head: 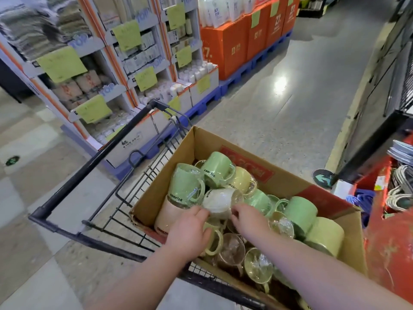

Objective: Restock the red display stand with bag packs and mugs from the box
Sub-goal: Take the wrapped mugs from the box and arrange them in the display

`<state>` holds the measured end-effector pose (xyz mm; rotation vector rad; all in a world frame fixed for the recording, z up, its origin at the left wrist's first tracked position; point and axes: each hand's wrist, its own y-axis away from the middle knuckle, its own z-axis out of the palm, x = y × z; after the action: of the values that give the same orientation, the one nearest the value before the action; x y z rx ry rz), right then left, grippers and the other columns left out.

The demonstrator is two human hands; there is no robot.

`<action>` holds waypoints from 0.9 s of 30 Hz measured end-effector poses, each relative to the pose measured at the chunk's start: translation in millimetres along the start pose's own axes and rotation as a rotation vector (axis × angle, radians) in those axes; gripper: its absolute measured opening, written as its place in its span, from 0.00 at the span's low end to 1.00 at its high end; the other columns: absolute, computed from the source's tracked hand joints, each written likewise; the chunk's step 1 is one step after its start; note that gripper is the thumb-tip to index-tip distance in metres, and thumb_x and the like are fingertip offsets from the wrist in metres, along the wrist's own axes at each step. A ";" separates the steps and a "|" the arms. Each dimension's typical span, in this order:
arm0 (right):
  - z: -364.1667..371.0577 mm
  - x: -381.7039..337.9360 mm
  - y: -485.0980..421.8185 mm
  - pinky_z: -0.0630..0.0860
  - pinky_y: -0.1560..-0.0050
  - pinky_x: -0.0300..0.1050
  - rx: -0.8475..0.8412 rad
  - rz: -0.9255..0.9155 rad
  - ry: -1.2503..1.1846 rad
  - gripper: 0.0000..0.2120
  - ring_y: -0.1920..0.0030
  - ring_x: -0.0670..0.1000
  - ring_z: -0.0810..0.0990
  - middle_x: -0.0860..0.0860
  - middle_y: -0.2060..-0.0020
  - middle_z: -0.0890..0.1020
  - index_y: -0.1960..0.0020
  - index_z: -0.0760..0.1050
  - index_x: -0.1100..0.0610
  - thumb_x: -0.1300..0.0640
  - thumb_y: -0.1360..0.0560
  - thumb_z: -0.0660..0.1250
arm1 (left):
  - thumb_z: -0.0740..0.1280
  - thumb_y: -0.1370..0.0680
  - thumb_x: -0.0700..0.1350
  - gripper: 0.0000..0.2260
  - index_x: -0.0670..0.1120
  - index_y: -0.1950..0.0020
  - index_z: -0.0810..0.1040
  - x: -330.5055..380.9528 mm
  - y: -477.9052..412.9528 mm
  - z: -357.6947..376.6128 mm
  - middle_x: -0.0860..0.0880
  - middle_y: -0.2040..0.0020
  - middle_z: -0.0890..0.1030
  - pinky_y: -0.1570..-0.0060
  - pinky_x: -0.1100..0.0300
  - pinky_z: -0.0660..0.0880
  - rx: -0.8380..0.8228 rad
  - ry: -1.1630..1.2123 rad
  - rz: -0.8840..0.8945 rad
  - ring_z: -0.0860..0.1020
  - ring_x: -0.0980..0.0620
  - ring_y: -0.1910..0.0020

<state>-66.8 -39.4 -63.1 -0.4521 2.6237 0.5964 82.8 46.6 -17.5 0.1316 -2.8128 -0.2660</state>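
**A:** Where are the two hands in the head view?

**B:** Both are down in the cardboard box point(279, 182). The left grip point(190, 229) and the right grip point(248, 220) meet on a white mug point(220, 201). It is wrapped in clear film and lies on its side on top of the pile.

**A:** How are they set?

**B:** Both are narrow and hold that mug. The left grip curls its fingers onto the near left side. The right grip bends its fingertips onto the near right end, by the rim.

**A:** What lies around them?

**B:** Just beyond the left grip a green mug point(185, 184) stands upright on a pink mug point(167, 213). Beyond the white mug a second green mug point(218, 168) lies tilted, with a yellow mug point(242, 179) beside it. Right of the right grip there are more film-wrapped mugs, a green one point(301, 211) among them. Some lie with their open mouths up.

**A:** And the box itself?

**B:** It sits in a black wire cart point(89, 166). Far right of the right grip stands the red stand point(384, 231), touching or just beside the box's corner. Pale bundles lie in it, but I cannot tell what they are.

**A:** Farther off?

**B:** Well beyond the left grip there are shelves point(111, 63) with green price tags. Orange cartons point(234, 45) stand on a blue pallet.
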 end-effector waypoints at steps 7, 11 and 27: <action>-18.9 11.2 17.0 0.78 0.58 0.48 0.092 -0.063 -0.047 0.07 0.59 0.51 0.79 0.49 0.58 0.80 0.49 0.72 0.52 0.52 0.21 0.58 | 0.62 0.22 0.51 0.22 0.50 0.29 0.65 11.1 -20.1 12.9 0.51 0.30 0.67 0.33 0.58 0.65 0.034 0.039 0.019 0.65 0.52 0.31; -28.2 19.4 35.7 0.70 0.59 0.43 0.139 -0.116 -0.026 0.08 0.59 0.49 0.75 0.48 0.56 0.79 0.47 0.73 0.52 0.52 0.20 0.57 | 0.66 0.24 0.53 0.18 0.50 0.36 0.71 23.7 -27.3 20.5 0.52 0.40 0.74 0.39 0.56 0.70 0.011 0.159 -0.009 0.71 0.52 0.39; -33.2 58.7 44.0 0.73 0.42 0.46 0.107 0.070 -0.199 0.19 0.44 0.49 0.76 0.48 0.42 0.77 0.38 0.74 0.52 0.42 0.22 0.59 | 0.65 0.22 0.48 0.07 0.45 0.48 0.75 35.0 -17.6 25.2 0.52 0.59 0.73 0.60 0.59 0.66 0.099 0.345 -0.110 0.71 0.51 0.58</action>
<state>-145.2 -30.1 -47.7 -0.2549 2.4744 0.4929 42.8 29.5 -34.0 0.3225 -2.4789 -0.1143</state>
